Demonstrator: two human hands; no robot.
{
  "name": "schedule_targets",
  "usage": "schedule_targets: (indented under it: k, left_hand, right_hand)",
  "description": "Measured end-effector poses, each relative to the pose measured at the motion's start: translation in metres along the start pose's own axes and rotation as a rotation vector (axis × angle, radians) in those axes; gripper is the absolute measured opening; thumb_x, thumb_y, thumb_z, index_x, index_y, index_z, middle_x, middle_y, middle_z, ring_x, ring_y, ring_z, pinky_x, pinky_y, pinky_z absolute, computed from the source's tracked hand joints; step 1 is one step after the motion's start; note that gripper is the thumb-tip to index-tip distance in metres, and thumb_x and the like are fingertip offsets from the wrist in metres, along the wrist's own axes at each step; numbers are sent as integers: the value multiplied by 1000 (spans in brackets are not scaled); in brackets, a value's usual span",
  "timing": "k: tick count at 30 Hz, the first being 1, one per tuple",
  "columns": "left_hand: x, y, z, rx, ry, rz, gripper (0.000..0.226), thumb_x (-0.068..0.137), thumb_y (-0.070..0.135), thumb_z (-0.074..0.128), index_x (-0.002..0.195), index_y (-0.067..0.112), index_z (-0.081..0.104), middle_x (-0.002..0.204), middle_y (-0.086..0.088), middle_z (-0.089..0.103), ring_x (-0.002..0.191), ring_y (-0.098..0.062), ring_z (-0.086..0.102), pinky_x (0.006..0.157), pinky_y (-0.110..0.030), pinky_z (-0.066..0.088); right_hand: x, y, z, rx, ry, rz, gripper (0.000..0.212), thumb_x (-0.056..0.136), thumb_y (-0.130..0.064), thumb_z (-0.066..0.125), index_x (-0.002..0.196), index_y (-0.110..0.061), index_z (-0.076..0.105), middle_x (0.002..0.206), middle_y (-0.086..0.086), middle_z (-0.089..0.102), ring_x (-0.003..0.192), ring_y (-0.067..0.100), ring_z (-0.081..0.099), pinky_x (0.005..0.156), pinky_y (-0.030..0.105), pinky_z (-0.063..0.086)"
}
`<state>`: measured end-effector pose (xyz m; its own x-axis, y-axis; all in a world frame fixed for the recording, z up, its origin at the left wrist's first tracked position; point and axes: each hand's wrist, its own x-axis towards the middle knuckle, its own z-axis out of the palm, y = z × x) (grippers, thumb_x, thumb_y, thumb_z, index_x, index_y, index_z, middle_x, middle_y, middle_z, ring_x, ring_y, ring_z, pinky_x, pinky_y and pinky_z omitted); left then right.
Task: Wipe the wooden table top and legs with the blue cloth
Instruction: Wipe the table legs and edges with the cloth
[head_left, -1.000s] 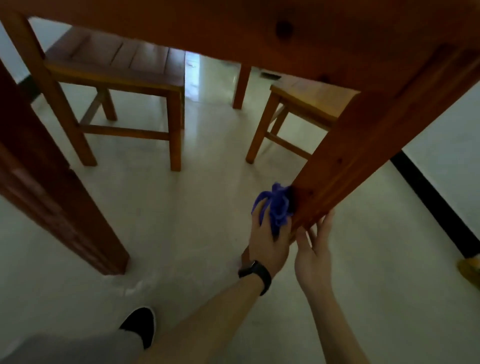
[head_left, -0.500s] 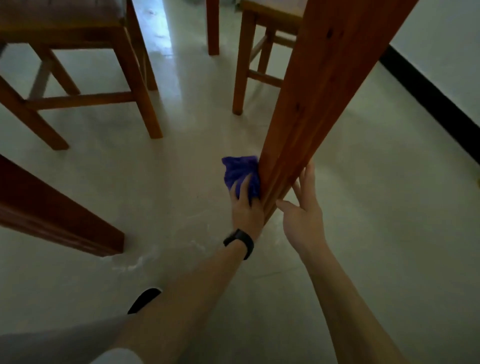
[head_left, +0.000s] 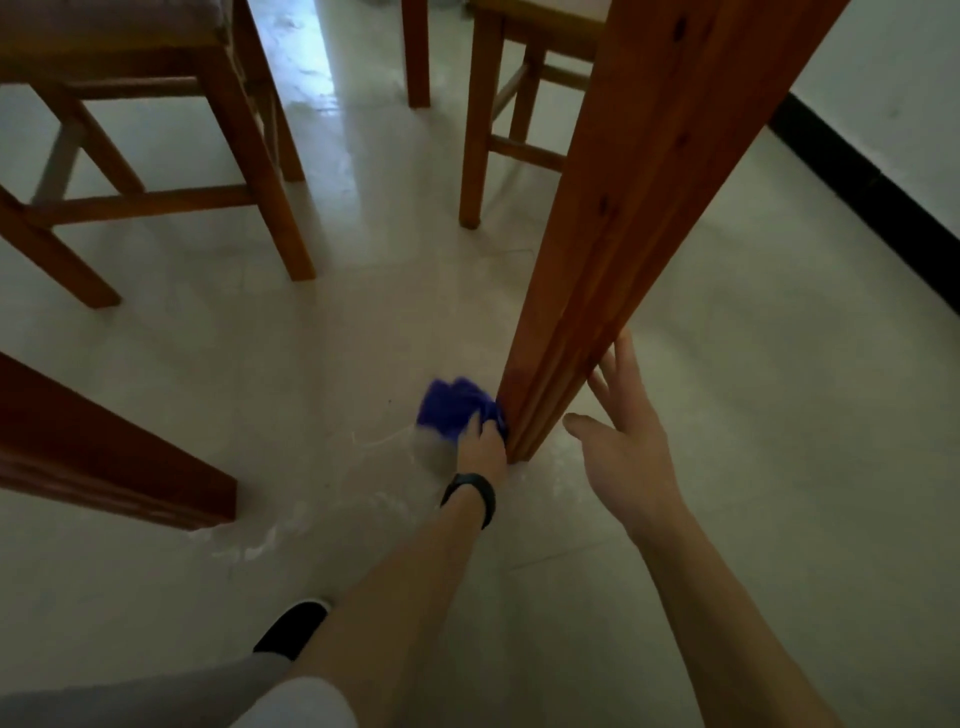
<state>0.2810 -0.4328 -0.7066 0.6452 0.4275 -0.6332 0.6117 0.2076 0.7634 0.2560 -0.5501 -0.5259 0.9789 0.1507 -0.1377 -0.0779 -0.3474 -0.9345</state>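
Observation:
A thick wooden table leg slants down from the top right to the pale floor. My left hand, with a black band on the wrist, holds the crumpled blue cloth against the leg's left face, close to its foot. My right hand is on the leg's right side with fingers spread, the fingertips touching its lower edge. The table top is out of view.
Another table leg meets the floor at the left. Two wooden stools stand beyond. My black shoe is at the bottom. A black skirting strip runs along the right wall.
My left hand has slid the blue cloth down the leg, from mid height to near its foot. My right hand followed downward along the leg's other side.

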Motion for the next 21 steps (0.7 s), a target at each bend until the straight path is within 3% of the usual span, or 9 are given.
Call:
schedule_targets:
  k: [2,4,6,8,11,12,15,18,21]
  left_hand:
    - [12,6,-2,-75,-144,-81,33,102,29,36,132,24,50,133,-10,56,111,-29,58,103,-41,44]
    - [18,12,-17,-93,-243,-234,31,102,30,43,132,24,47,123,-10,60,103,-29,61,91,-48,53]
    - [1,27,-39,12,-375,-334,38,99,29,53,134,19,44,121,-13,60,100,-31,62,85,-49,56]
    - [-27,48,-54,96,-461,-315,38,98,25,56,132,18,44,117,-12,60,94,-28,62,83,-46,56]
    - [-70,96,-61,88,-348,-11,37,97,15,53,133,22,49,101,0,61,87,-20,60,85,-45,55]
    - [-87,114,-62,74,-313,110,38,96,14,53,133,25,50,102,1,62,88,-19,62,83,-44,56]
    - [-137,175,-65,-2,-233,455,37,93,19,58,127,33,53,116,4,65,102,-18,64,92,-44,54]
    - [-193,219,-59,-62,-102,827,33,93,20,61,120,36,51,120,8,62,106,-8,61,94,-29,50]
    - [-222,219,-36,9,135,1072,50,88,25,66,130,35,41,138,2,47,115,-8,53,94,-17,45]
  right_hand:
    - [1,1,0,-17,7,1,95,92,2,55,148,-58,8,142,-34,30,140,3,35,105,29,46]
    - [0,1,3,-30,18,1,97,92,1,55,149,-58,4,141,-33,29,132,0,38,83,10,49]
    - [0,0,5,-30,12,7,97,92,1,56,149,-57,2,145,-30,28,125,-2,37,68,3,45]
    - [-2,-6,3,-22,7,17,95,92,2,56,151,-54,5,154,-23,28,133,2,35,73,6,49]
    - [-3,-22,-4,64,0,76,87,91,5,53,153,-47,19,154,-18,35,141,9,37,104,31,47]
    - [-4,-31,-7,117,-8,101,83,92,5,51,152,-44,25,151,-19,40,140,10,39,106,33,46]
    - [-7,-62,-14,270,7,141,56,98,-6,45,143,-40,42,131,-21,54,133,12,45,95,24,42]
    - [-12,-91,-22,361,64,125,37,106,-30,35,142,-39,41,133,-16,51,136,14,43,114,44,31]
    - [-12,-112,-29,439,130,56,30,106,-39,29,128,-42,50,125,-18,55,130,12,48,114,45,33]
